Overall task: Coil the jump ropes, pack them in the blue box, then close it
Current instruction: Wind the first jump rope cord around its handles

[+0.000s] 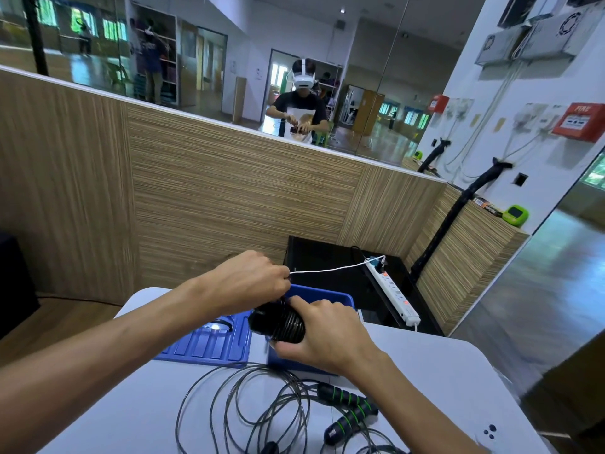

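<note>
My right hand [322, 335] grips a black jump rope bundle [278, 322], its cord wound tightly round the handles, held above the open blue box [340, 298]. My left hand [248, 281] pinches the cord's end at the top of that bundle. The box's blue lid [209, 345] lies flat on the white table to the left of the box. A second jump rope lies loose on the table in front: its black cord [248, 407] in tangled loops and its two black-and-green handles [350, 409] at the right.
The white table [442, 381] has a rounded right edge. Behind it stands a black cabinet [327, 260] carrying a white power strip [396, 294] with a white cable. A wood-panelled wall and a mirror stand beyond. A black pole [458, 208] leans at the right.
</note>
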The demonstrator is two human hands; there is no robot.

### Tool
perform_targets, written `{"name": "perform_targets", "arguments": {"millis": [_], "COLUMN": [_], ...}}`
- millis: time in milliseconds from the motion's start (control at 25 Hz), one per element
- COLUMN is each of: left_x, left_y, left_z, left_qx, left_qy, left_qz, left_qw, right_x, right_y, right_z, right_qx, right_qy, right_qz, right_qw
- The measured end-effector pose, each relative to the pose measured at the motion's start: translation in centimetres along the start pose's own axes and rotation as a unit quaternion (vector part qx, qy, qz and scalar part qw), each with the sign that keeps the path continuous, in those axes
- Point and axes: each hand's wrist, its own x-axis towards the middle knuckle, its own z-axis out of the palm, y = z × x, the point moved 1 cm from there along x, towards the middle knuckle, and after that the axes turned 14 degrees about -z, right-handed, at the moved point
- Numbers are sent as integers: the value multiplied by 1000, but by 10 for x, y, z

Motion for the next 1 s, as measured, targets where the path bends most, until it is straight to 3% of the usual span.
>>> {"name": "perform_targets", "arguments": {"millis": [120, 320, 440, 640, 1000], "left_x": [4, -2, -3, 3, 8], "left_y": [5, -8, -12, -9, -7], "left_z": [1, 7, 9, 11, 12], "left_qx": [-8, -204, -265, -258, -244], "left_qy": [-105, -131, -135, -107, -86], "left_qz": [-65, -187, -222, -267, -262], "left_qw": [992, 952, 929, 922, 930], "right_x": [5, -1, -5, -8, -18], "right_y": [0, 3, 2, -1, -2], "right_z": [7, 19, 27, 34, 39], "right_qx": [-11, -21, -38, -73, -92], "right_qy": [-5, 44, 84, 129, 167], "right_qz": [10, -23, -44, -87, -161], "right_qw": [1000, 999, 995, 985, 969]}}
